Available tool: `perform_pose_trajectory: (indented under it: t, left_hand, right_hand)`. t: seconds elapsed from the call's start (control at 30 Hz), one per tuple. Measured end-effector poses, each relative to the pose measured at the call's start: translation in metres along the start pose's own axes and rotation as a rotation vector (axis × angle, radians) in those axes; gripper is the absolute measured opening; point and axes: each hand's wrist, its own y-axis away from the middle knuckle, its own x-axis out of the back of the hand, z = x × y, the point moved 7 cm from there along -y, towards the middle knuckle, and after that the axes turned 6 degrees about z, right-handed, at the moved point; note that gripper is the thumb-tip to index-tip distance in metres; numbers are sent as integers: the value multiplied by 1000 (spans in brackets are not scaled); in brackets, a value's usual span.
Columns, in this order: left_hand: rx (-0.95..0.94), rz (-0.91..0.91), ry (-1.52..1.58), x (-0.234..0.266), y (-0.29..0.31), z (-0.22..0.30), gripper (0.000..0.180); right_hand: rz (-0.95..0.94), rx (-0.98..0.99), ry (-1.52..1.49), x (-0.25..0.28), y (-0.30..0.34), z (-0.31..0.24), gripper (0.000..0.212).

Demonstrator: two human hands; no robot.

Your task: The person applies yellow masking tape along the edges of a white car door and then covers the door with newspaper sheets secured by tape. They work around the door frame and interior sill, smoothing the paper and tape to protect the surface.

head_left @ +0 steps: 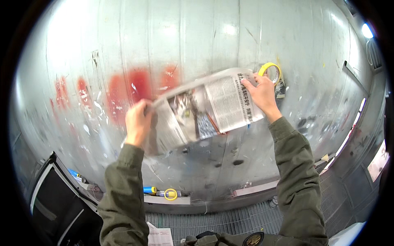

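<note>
A sheet of newspaper [225,98] with columns of print and a colour picture is stretched between my two hands, in front of a grey metal wall. My left hand [138,123] grips its left edge with closed fingers; that end of the sheet looks blurred. At the upper right corner, my right hand [262,95] pinches the paper between thumb and fingers. A roll of yellow tape [271,67] sits at the fingers of this hand, and part of its ring is hidden behind them. The paper slants, its right end higher.
The grey panelled wall [184,41] carries red paint patches [139,84] and scuffs. On a low ledge [168,200] lie a blue roll [149,190] and a yellow ring [170,194]. A black framed panel [61,205] stands lower left, above ribbed flooring [230,223]. Papers [161,237] lie below.
</note>
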Motion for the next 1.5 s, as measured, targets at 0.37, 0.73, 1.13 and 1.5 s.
perform_pose_trajectory:
  t: [0.37,0.73,1.13,1.5]
  left_hand:
    - [-594,295,-218,-62,-84,45,36]
    - [-466,113,-190,-71,-48,61,48]
    - [524,-80,956,-57,-100,30,21]
    - [616,607,897,-4,-101,-75,13]
  right_hand:
    - [299,-130,186,-6,-13,55,38]
    - [-247,-439,-1564,-94,-24,-90,50]
    - [-572,-286,-1401,-163,-36,-96,38]
    - [-347,-415,-1452,-140,-58,-72,27]
